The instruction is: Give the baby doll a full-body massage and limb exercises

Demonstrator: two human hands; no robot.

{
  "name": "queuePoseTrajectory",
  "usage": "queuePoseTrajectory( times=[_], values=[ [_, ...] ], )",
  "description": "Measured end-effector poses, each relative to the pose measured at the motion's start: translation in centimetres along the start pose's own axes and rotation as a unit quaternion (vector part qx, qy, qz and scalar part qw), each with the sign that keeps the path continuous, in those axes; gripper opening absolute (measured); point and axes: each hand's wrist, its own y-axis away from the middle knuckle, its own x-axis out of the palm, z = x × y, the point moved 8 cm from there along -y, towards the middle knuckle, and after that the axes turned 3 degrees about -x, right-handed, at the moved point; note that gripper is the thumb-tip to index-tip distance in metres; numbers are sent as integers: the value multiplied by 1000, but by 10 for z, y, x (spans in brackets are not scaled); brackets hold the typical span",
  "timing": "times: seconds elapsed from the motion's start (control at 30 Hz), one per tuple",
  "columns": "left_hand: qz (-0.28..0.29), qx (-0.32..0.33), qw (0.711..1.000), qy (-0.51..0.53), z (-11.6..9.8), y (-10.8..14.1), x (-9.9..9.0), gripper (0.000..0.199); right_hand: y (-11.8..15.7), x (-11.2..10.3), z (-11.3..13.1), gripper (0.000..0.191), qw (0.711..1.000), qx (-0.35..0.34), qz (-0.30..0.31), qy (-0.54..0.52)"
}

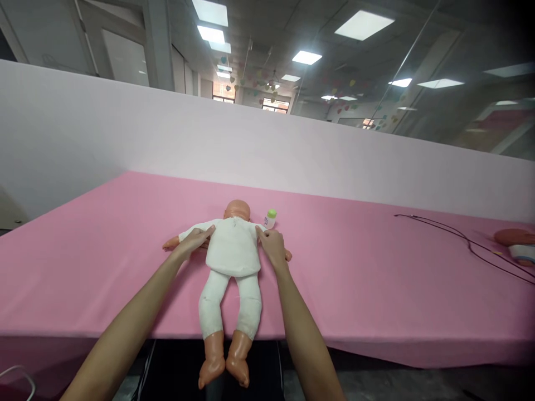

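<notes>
A baby doll [234,245] with a white cloth body lies on the pink-covered table [355,267]; the back of its bald head points away from me and it seems to be face down. Its lower legs and feet hang past the near edge. My left hand [197,240] grips the doll's left-hand side below the shoulder, thumb on top and fingers partly hidden under it. On the other side, my right hand [272,246] holds the doll near its armpit with curled fingers. A small bottle with a green cap [271,219] is just beyond my right hand.
Dark thin cords [463,236] run across the right part of the table. Another doll [518,245] lies partly in view at the right edge. A low white wall [251,145] with glass above borders the table's far side.
</notes>
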Motion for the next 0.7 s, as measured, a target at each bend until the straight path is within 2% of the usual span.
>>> queuePoseTrajectory(
  times=[0.03, 0.1, 0.17, 0.2, 0.27, 0.33, 0.4, 0.5, 0.6, 0.7],
  values=[
    [-25, 23, 999, -37, -6, 2, -3, 55, -1, 2, 1, 39, 1000, -2, -8, 5],
    [-125, 66, 979, -149, -19, 7, -12, 51, -3, 7, 6, 32, 999, -32, -24, 13],
    [-236, 112, 933, -248, -37, 13, -17, 48, -3, 16, 17, 26, 994, -102, -24, 29],
    [-267, 141, 913, -273, -45, 14, -14, 43, -2, 22, 22, 26, 989, -139, -15, 42],
    [-264, 208, 895, -294, -59, 9, 2, 31, 1, 37, 24, 28, 980, -185, 24, 67],
    [-226, 248, 889, -313, -64, -1, 18, 25, 0, 48, 17, 28, 978, -181, 68, 82],
    [-193, 240, 890, -336, -59, -13, 27, 23, -1, 54, 8, 26, 978, -165, 98, 84],
    [-172, 198, 904, -338, -46, -22, 27, 23, -2, 57, 0, 25, 978, -149, 117, 83],
    [-168, 182, 911, -331, -38, -21, 22, 25, -1, 60, 0, 25, 976, -146, 127, 95],
    [-168, 182, 898, -362, -42, -16, 24, 27, 1, 59, 5, 26, 974, -157, 132, 100]
  ],
)
